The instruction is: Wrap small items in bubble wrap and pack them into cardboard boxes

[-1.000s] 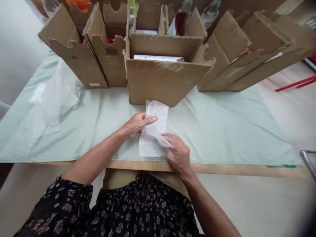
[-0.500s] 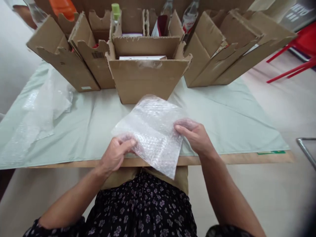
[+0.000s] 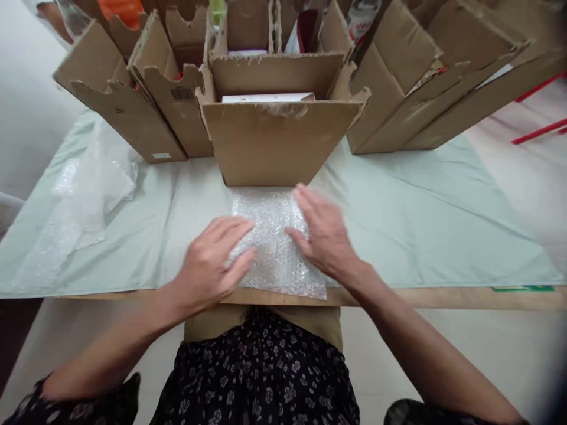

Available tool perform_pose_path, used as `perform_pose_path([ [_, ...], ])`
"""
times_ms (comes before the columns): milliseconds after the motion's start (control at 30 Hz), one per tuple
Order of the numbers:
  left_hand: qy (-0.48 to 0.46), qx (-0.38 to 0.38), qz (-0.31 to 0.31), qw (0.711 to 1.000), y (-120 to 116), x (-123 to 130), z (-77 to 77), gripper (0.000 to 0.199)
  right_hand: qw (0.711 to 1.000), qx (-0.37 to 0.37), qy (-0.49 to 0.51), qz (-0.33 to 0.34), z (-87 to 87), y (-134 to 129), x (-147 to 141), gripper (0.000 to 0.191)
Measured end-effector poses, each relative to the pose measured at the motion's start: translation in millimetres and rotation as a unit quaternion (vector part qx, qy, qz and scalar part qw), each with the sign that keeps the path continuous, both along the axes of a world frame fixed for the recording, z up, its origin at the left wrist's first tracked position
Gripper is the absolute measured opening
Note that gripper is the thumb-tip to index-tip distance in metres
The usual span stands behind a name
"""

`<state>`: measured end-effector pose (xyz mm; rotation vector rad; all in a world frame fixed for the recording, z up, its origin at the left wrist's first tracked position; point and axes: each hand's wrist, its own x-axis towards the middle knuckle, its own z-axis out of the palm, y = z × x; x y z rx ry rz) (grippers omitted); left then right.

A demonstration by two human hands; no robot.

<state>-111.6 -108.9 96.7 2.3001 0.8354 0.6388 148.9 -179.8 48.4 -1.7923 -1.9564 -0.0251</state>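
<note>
A sheet of bubble wrap lies flat at the table's front edge, just before the middle cardboard box. Over its left side is my left hand, thumb and fingers apart and holding nothing. My right hand rests on or just above the sheet's right side, fingers stretched toward the box and thumb spread. Whether the palms touch the sheet is hard to tell. Inside the middle box, the top of a white flat item shows.
More bubble wrap lies crumpled on the left of the green tablecloth. Open cardboard holders stand along the back, with bottles and an orange object among them. Red chair legs show at the right.
The bubble wrap has gone from being held up in both hands to lying flat on the table. Both hands have let go and opened over it. The view has shifted slightly.
</note>
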Motion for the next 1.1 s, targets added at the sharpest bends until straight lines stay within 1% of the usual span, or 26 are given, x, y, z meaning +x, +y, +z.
perform_pose_path([
  [33,0.019,0.036,-0.051,0.998,8.0,18.6,-11.9,0.052,0.999,-0.027,-0.009,0.032,-6.6,4.7,-9.1,0.069],
  [67,0.045,0.053,-0.091,0.993,16.1,34.8,-26.0,0.065,0.997,-0.053,-0.018,0.053,-14.2,9.0,-14.8,0.068],
  [100,0.083,0.052,-0.118,0.988,24.0,47.1,-40.9,0.074,0.995,-0.074,-0.026,0.063,-21.9,11.9,-16.1,0.068],
  [133,0.113,0.049,-0.13,0.984,30.9,54.6,-55.0,0.077,0.993,-0.089,-0.033,0.065,-29.2,12.8,-13.2,0.067],
  [200,0.155,0.047,-0.138,0.977,40.2,55.7,-76.3,0.08,0.992,-0.103,-0.046,0.05,-39.8,7.7,3.5,0.066],
  [233,0.166,0.048,-0.134,0.976,42.1,51.0,-82.2,0.081,0.993,-0.104,-0.049,0.037,-42.6,2.4,14.7,0.065],
  [267,0.173,0.052,-0.124,0.976,42.5,44.8,-84.7,0.081,0.993,-0.104,-0.051,0.019,-43.7,-3.9,25.8,0.064],
  [333,0.176,0.067,-0.091,0.978,40.6,34.3,-82.3,0.078,0.994,-0.097,-0.05,-0.031,-41.7,-15.7,41.8,0.062],
  [367,0.171,0.08,-0.073,0.979,39.4,32.3,-79.2,0.077,0.993,-0.093,-0.048,-0.055,-39.2,-19.4,44.5,0.062],
  [400,0.162,0.095,-0.06,0.98,38.7,33.1,-76.2,0.076,0.993,-0.087,-0.045,-0.069,-36.4,-20.7,43.3,0.063],
  [433,0.151,0.109,-0.056,0.981,38.7,36.7,-74.0,0.075,0.993,-0.082,-0.043,-0.07,-33.5,-19.2,38.9,0.064],
  [500,0.129,0.121,-0.075,0.981,41.1,48.6,-73.0,0.076,0.996,-0.082,-0.038,-0.026,-29.5,-8.8,25.4,0.065],
  [567,0.132,0.105,-0.107,0.98,45.5,59.4,-75.7,0.075,0.993,-0.102,-0.036,0.043,-28.5,6.0,16.8,0.061],
  [600,0.146,0.093,-0.119,0.978,48.0,61.5,-77.1,0.074,0.991,-0.114,-0.035,0.066,-28.7,11.8,17.5,0.058],
  [633,0.166,0.082,-0.124,0.975,50.1,60.6,-77.6,0.072,0.99,-0.121,-0.034,0.07,-29.1,14.9,22.3,0.054],
  [667,0.188,0.074,-0.123,0.972,51.5,56.5,-76.8,0.072,0.991,-0.121,-0.032,0.057,-29.4,14.1,30.7,0.051],
  [700,0.208,0.07,-0.117,0.969,51.9,49.6,-74.7,0.072,0.993,-0.111,-0.028,0.031,-29.4,8.8,41.5,0.049],
  [767,0.228,0.071,-0.105,0.965,48.4,30.0,-67.0,0.073,0.997,-0.069,-0.015,-0.028,-27.9,-15.4,64.7,0.048],
  [800,0.227,0.073,-0.109,0.965,44.6,19.2,-62.4,0.075,0.998,-0.05,-0.008,-0.039,-26.2,-33.0,73.9,0.049],
  [833,0.223,0.074,-0.123,0.964,39.7,8.9,-58.1,0.076,0.999,-0.036,-0.002,-0.033,-23.9,-52.6,79.8,0.05],
  [867,0.216,0.074,-0.147,0.963,34.3,-0.2,-54.8,0.078,0.999,-0.037,0.001,-0.012,-21.0,-72.5,81.8,0.053],
  [933,0.197,0.068,-0.202,0.957,23.3,-12.5,-52.4,0.084,0.997,-0.063,0.01,0.038,-15.3,-106.9,74.6,0.06],
  [1000,0.184,0.061,-0.24,0.951,15.0,-16.2,-55.3,0.09,0.993,-0.091,0.02,0.069,-12.9,-126.7,57.5,0.058],
  [1033,0.183,0.061,-0.247,0.95,12.2,-15.5,-57.7,0.093,0.992,-0.095,0.022,0.075,-13.5,-130.0,48.1,0.053],
  [1100,0.189,0.066,-0.246,0.948,9.5,-11.6,-61.6,0.097,0.994,-0.077,0.018,0.074,-17.9,-125.9,32.1,0.039],
])
